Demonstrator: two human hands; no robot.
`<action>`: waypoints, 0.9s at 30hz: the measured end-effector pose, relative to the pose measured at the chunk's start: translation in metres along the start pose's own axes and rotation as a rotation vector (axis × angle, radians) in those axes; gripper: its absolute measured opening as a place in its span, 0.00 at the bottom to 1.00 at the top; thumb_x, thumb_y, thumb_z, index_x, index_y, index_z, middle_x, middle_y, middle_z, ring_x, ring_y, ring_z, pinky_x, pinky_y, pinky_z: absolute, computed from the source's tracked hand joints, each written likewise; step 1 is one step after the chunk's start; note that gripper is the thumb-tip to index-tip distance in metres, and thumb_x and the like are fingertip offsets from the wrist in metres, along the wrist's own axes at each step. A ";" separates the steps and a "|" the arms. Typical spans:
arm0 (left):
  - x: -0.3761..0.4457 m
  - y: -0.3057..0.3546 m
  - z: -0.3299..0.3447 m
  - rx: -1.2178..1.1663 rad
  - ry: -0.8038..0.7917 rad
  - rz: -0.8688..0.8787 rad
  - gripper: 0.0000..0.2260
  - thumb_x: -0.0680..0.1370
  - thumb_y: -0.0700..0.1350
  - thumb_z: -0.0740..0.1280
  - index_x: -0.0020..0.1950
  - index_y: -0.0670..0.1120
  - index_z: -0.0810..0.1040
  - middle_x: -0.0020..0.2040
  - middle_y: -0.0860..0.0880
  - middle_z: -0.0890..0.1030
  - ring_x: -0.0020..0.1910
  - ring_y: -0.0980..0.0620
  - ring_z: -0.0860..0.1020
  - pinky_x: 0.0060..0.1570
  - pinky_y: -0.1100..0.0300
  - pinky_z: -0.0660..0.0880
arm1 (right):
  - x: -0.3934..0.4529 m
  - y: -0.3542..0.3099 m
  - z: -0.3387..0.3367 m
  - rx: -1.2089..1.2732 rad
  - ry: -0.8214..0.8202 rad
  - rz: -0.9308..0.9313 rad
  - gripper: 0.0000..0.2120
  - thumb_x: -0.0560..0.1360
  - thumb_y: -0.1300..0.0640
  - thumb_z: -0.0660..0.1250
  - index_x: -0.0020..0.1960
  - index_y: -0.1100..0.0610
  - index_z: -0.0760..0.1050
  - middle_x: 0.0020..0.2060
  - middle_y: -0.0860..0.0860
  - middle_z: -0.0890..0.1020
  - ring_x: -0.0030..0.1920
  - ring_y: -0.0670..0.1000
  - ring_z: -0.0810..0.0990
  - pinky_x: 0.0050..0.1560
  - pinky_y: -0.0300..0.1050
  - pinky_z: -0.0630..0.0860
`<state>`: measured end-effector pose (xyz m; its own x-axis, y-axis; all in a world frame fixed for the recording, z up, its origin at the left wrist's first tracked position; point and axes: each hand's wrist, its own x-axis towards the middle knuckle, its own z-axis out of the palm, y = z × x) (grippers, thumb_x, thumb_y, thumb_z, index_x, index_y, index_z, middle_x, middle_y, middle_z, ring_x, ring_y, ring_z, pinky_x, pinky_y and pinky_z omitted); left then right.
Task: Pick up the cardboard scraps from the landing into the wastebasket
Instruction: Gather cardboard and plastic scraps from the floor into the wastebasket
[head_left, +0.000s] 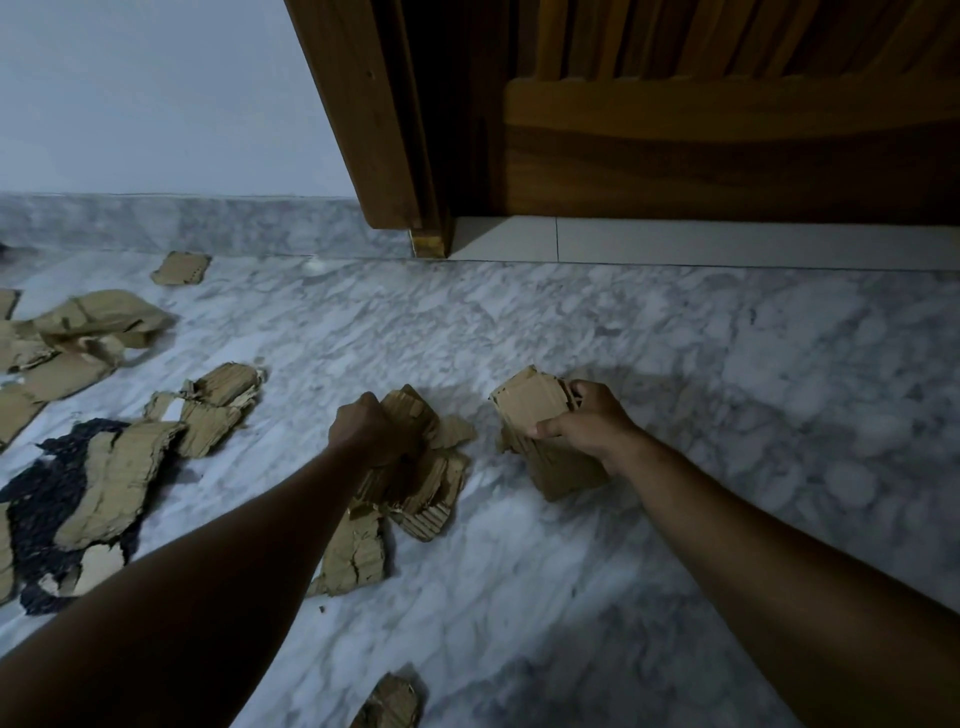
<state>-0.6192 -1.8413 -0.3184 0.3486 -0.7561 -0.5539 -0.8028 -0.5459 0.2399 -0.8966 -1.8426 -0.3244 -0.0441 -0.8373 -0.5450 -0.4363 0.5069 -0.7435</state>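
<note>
1. Left hand clenched on a bunch of torn cardboard scraps, gathered for one trip.
2. Right hand gripping a folded cardboard piece, thumb across its face.
3. More loose scraps strewn leftward on the marble floor; wastebasket unseen.

No text, label, brand, number or sign can be read anywhere; the cardboard scraps show bare brown faces; the wooden door at one o'clock is unmarked.

left hand grips scraps | right hand grips cardboard stack
</note>
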 end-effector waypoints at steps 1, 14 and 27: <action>-0.001 0.000 0.001 -0.007 -0.001 0.009 0.35 0.64 0.53 0.81 0.66 0.44 0.72 0.56 0.45 0.76 0.49 0.47 0.75 0.41 0.56 0.74 | 0.000 0.000 0.001 -0.006 -0.003 0.002 0.30 0.63 0.57 0.83 0.61 0.56 0.77 0.58 0.51 0.82 0.57 0.53 0.80 0.52 0.43 0.76; -0.036 0.101 -0.033 -0.324 -0.073 0.215 0.31 0.63 0.53 0.82 0.63 0.49 0.78 0.53 0.49 0.79 0.47 0.50 0.77 0.34 0.62 0.73 | -0.028 -0.031 -0.059 0.007 0.222 -0.059 0.40 0.62 0.48 0.83 0.70 0.54 0.72 0.64 0.52 0.79 0.61 0.56 0.78 0.58 0.49 0.77; -0.250 0.331 -0.034 -0.432 -0.237 0.734 0.27 0.68 0.56 0.79 0.63 0.46 0.79 0.59 0.44 0.82 0.57 0.44 0.81 0.59 0.48 0.80 | -0.249 -0.046 -0.287 0.025 0.693 -0.074 0.32 0.66 0.53 0.80 0.68 0.53 0.74 0.63 0.53 0.80 0.63 0.58 0.78 0.63 0.59 0.77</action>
<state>-0.9558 -1.8457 -0.0731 -0.3312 -0.9007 -0.2813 -0.5151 -0.0772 0.8536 -1.1238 -1.7164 -0.0427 -0.5821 -0.8034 -0.1254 -0.4396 0.4407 -0.7826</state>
